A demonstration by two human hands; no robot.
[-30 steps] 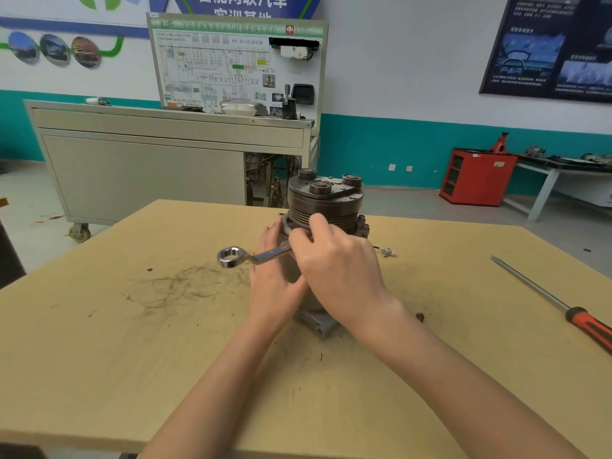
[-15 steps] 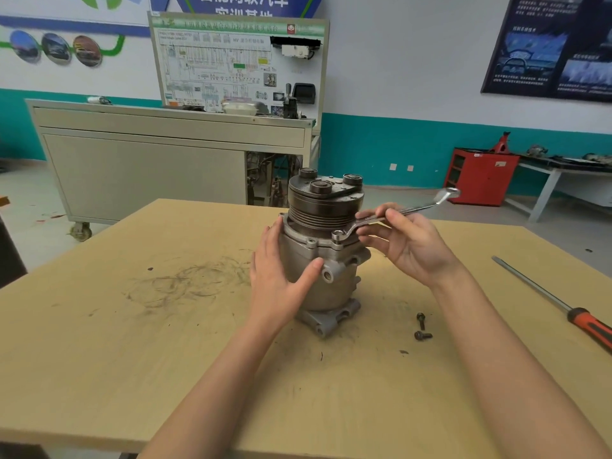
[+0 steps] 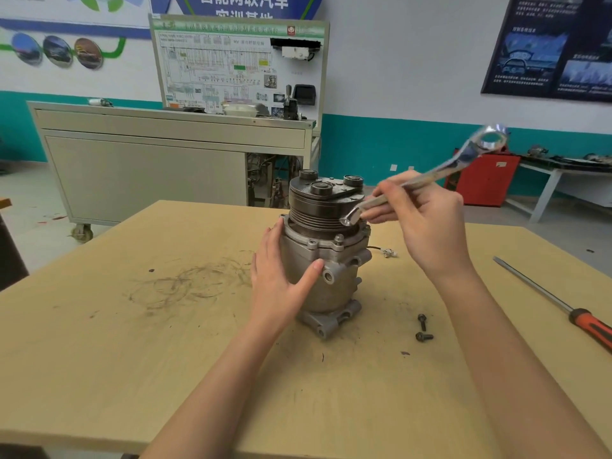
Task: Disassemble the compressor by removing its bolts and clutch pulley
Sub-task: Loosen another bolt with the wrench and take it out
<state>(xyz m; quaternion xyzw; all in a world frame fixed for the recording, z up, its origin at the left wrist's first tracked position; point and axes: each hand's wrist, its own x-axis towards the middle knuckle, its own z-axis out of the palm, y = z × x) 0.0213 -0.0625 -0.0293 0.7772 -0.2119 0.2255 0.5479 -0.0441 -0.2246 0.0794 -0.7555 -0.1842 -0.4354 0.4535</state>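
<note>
Hands at work on a car air-conditioning compressor [image 3: 326, 276], which stands upright on its mounting foot on a wooden worktop [image 3: 165, 359], midway across and nearer the far edge than the near one. The dark, grooved clutch pulley [image 3: 323, 207] sits on top of the grey housing, with three round bosses showing on its face.

The left hand [image 3: 278, 283] lies flat against the left side of the housing, fingers straight and thumb stretched across the front, just beside a round port. The right hand [image 3: 427, 223] grasps a double-ended ring wrench [image 3: 430, 178] by the lower part of its shank, fingers curled round it. The wrench's lower end sits by the right rim of the pulley, above the housing flange; whether it touches the pulley cannot be told. Its upper ring, blurred, points up and to the right.

Two dark bolts [image 3: 423, 329] lie loose on the worktop just right of the compressor's foot, close to each other. A small wired connector [image 3: 386, 252] rests behind the compressor on the right. An orange-handled screwdriver [image 3: 563, 306] lies along the worktop's right edge, well apart from the compressor.

Beyond the far edge stand a grey wheeled cabinet [image 3: 149, 167] carrying a wiring display board [image 3: 238, 67], and a red cabinet [image 3: 486, 180] against a teal-banded wall.
</note>
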